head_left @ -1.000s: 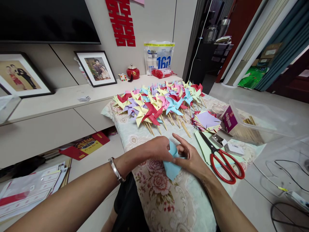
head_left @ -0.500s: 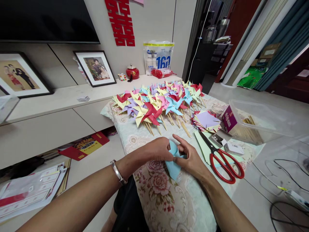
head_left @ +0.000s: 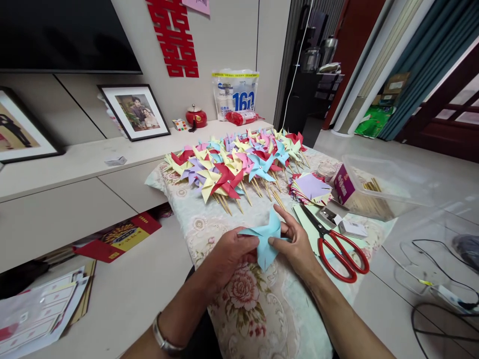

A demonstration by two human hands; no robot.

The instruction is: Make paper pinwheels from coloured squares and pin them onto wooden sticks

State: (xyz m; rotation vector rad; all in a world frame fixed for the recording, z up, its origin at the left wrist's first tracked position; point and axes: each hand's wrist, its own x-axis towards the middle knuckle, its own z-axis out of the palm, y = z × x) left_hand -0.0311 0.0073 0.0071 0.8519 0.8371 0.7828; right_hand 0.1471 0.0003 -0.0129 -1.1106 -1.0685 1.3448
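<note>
Between both hands is a light blue paper pinwheel, its blades folded in toward the middle. My left hand pinches its left side, thumb on top. My right hand grips the right side, with the thumb near the centre and the index finger raised behind the paper. Fingers under the paper are hidden. Finished pinwheels on sticks lie in rows beyond my hands. Right of them is a stack of cut paper squares. Red-handled scissors rest beside my right hand on pale green paper sheets.
A floral cloth covers the table. At the right stand a clear plastic box with wooden sticks and a small open box beside a white box. Behind is a cabinet with framed photos. Cables lie on the floor.
My left hand has turned from above the paper to its left side, palm more upward. The blue blades now show spread into a pinwheel shape. The view has shifted slightly right.
</note>
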